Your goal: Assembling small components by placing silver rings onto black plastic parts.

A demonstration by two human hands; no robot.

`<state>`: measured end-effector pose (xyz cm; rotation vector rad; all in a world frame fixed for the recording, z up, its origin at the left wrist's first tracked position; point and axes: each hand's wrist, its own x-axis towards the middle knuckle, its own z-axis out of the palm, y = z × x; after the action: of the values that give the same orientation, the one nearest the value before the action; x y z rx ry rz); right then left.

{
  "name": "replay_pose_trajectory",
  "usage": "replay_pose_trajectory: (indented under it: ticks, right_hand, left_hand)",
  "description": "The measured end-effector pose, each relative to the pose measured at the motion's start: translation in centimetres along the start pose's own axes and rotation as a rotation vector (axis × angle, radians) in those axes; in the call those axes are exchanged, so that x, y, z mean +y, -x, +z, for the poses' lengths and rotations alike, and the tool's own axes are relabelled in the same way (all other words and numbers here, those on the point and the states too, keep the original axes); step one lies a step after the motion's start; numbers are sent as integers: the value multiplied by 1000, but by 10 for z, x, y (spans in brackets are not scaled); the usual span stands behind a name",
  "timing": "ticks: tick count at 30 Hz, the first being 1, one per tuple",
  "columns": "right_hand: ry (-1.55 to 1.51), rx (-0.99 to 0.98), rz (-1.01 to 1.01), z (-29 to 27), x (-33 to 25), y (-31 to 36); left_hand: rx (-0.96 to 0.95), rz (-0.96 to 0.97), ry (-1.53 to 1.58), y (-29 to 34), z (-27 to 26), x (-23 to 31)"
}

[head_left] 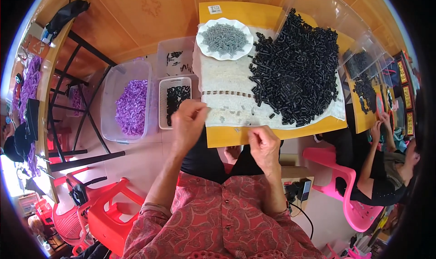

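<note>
Two hands work at the near edge of the white cloth (227, 84) on the yellow surface (236, 136). Left hand (188, 122) is pinched, fingertips together; whether it holds a small part cannot be told. Right hand (263, 143) is curled nearly closed, contents hidden. Beyond them on the cloth lies a large heap of black pieces (297, 66), beside a white plate of grey pieces (225, 38). Left of the cloth, a white basket (175, 100) is only thinly filled with black pieces, so judging by this, most remains undone.
</note>
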<state>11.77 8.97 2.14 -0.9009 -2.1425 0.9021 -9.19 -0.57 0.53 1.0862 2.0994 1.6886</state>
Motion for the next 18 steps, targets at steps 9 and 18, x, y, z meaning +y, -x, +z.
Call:
replay_pose_trajectory:
  ticks: [9, 18]
  right_hand:
    - [104, 298, 213, -24, 25, -3]
    - [117, 375, 238, -28, 31, -3]
  left_hand:
    - [-295, 200, -114, 16, 95, 59]
    - [-405, 273, -473, 11, 152, 57]
